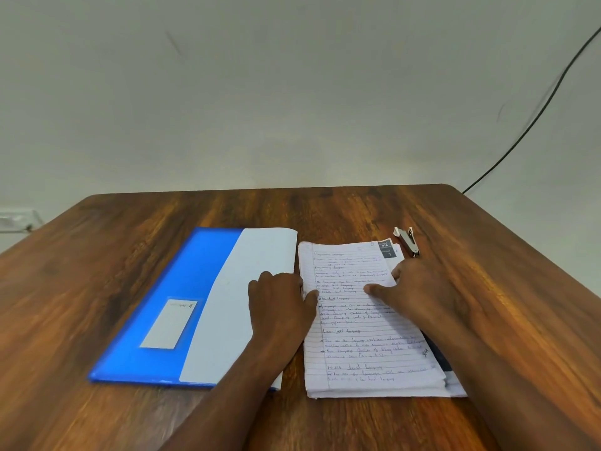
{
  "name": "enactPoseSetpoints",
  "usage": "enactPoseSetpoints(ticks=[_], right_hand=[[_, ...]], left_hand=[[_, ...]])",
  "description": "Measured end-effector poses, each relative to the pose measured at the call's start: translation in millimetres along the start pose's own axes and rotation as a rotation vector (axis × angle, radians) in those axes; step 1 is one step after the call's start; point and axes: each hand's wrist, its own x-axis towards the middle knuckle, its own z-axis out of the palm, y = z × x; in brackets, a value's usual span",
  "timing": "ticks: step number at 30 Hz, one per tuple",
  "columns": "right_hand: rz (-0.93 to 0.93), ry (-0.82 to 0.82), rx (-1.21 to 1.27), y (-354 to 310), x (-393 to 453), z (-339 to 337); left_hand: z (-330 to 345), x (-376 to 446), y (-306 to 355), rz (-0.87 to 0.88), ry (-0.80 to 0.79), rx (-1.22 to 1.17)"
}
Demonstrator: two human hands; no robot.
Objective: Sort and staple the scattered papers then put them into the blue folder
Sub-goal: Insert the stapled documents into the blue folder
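My left hand (279, 296) lies flat across the seam where the blue folder (169, 304) meets the stack of papers (361, 327), its fingers (309, 296) relaxed and nearly straight, the tips touching the stack's left edge without gripping anything. My right hand (419, 292) rests on the stack's right side, fingers spread and loosely extended, thumb pressing on the handwritten top sheet; it holds nothing. The papers lie between my two hands on the wooden bench (97, 255), roughly squared, with a darker printed sheet peeking out past my right fingers. The folder lies open just left of my left fingers, a pale inner flap (234, 307) under my left palm. The stapler (408, 240) sits just beyond my right fingertips, apart from them.
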Motion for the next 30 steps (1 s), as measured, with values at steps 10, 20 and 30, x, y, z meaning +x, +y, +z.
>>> enactPoseSetpoints(ticks=[10,20,30], right_hand=[[0.047,-0.114,0.181,-2,7,2],[0.077,-0.153,0.297,0,9,-12],[-0.249,-0.023,0.065,-34,62,3]], left_hand=[[1,0,-1,-0.013,0.047,-0.052],[0,-3,5,0.022,0.023,-0.145],[-1,-3,4,-0.092,-0.019,-0.346]])
